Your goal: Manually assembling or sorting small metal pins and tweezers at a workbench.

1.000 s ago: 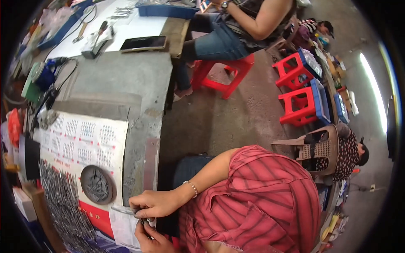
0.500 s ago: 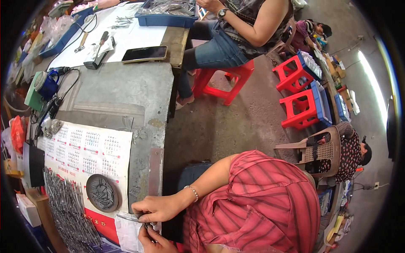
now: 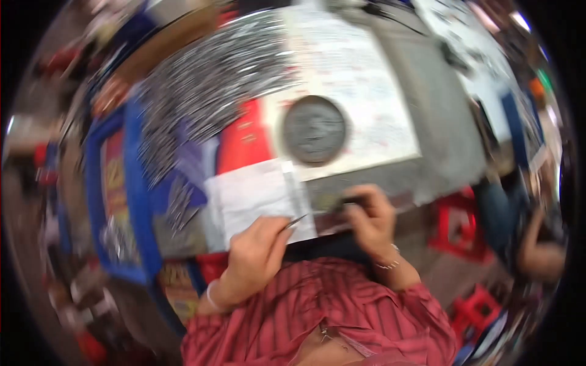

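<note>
- The left hand (image 3: 259, 245) pinches a thin dark piece (image 3: 296, 221) over the white sheet (image 3: 250, 192).
- The right hand (image 3: 373, 221) is curled; it is too blurry to tell what it holds.
- A round gray dish (image 3: 289, 131) sits beyond both hands.

Head-worn view down onto hands (image 3: 256, 245)

The thin dark piece (image 3: 296, 221) looks metallic, the slender silvery rods (image 3: 213, 76) glossy metal. The round grey dish (image 3: 287, 132) appears matt
</note>
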`<move>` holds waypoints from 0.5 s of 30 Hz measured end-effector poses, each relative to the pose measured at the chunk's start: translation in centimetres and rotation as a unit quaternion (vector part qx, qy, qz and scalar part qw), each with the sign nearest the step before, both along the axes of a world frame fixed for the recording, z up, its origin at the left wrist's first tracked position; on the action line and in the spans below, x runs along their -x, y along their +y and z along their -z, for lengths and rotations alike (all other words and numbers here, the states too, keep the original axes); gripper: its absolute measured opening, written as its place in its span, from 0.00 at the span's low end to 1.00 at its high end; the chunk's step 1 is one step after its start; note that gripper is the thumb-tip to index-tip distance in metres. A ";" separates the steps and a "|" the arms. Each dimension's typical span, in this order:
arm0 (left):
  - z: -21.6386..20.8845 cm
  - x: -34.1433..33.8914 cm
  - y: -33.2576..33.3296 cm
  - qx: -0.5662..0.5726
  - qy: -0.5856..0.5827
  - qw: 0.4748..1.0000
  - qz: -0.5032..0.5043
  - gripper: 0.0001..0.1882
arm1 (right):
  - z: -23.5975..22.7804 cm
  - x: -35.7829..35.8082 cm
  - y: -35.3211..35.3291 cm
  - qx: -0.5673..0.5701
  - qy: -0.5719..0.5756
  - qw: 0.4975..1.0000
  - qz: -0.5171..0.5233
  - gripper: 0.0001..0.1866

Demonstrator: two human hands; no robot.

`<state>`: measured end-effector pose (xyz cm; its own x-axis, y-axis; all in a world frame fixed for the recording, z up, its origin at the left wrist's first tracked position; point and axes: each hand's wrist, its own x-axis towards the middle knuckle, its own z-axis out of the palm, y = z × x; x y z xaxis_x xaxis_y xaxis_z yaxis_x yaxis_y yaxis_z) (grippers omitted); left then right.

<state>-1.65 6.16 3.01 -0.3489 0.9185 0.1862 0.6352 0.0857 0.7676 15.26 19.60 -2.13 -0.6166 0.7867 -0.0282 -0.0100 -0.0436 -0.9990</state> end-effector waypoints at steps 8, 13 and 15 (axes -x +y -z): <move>-2.5 5.6 2.2 -0.027 0.081 0.995 -0.053 0.07 | 2.7 -0.8 1.5 -0.096 0.093 0.991 -0.001 0.05; -0.8 9.5 8.8 -0.038 0.110 0.992 -0.042 0.06 | 2.1 -0.1 1.9 -0.147 0.079 0.986 -0.001 0.03; 0.9 11.1 11.7 -0.060 0.175 0.982 -0.025 0.06 | 2.1 -0.1 2.0 -0.155 0.070 0.985 -0.006 0.04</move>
